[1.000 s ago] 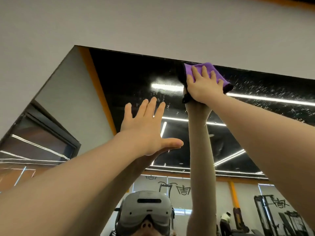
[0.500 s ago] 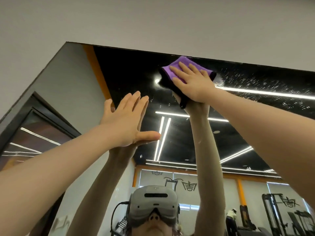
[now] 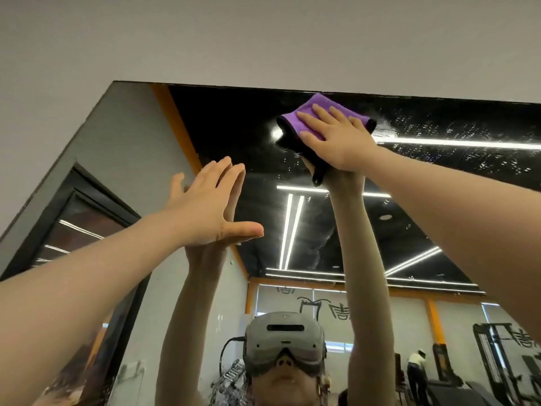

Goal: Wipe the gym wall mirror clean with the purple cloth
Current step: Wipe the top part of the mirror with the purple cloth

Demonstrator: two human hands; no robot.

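Note:
The wall mirror (image 3: 234, 133) fills most of the view, seen from below, its top edge under a white wall. My right hand (image 3: 336, 139) presses the folded purple cloth (image 3: 310, 112) flat against the glass just under the top edge, fingers straight and spread over it. My left hand (image 3: 207, 206) rests flat on the mirror lower and to the left, fingers straight, thumb out. To the right of the cloth the glass carries white specks and streaks (image 3: 468, 153).
The white wall (image 3: 263, 39) runs above the mirror's top edge. The mirror reflects my raised arms, a headset, ceiling light strips, an orange trim and gym machines with a person at the lower right.
My right hand has slid the cloth leftward along the top of the mirror and slightly back. My left hand moved left across the glass, staying flat.

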